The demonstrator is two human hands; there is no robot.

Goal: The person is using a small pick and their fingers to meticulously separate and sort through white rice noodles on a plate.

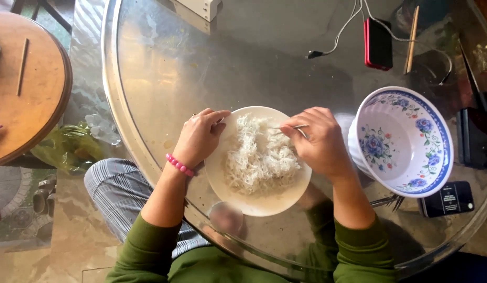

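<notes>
A cream plate (264, 205) piled with white shredded strands (259, 157) lies on the round glass table (212, 68) in front of me. My left hand (200, 135), with a pink bead bracelet at the wrist, rests on the plate's left rim, fingers curled over the edge. My right hand (318, 140) is at the plate's upper right edge, pinching a thin metal utensil (290, 127) whose tip points into the strands. Both forearms wear green sleeves.
A white bowl with blue flowers (403, 140) stands right of the plate. A dark phone (447, 199) lies below it; a red phone (377, 43) on a white cable and a chopstick (411, 32) lie at the back. A wooden round table (23, 84) stands at left.
</notes>
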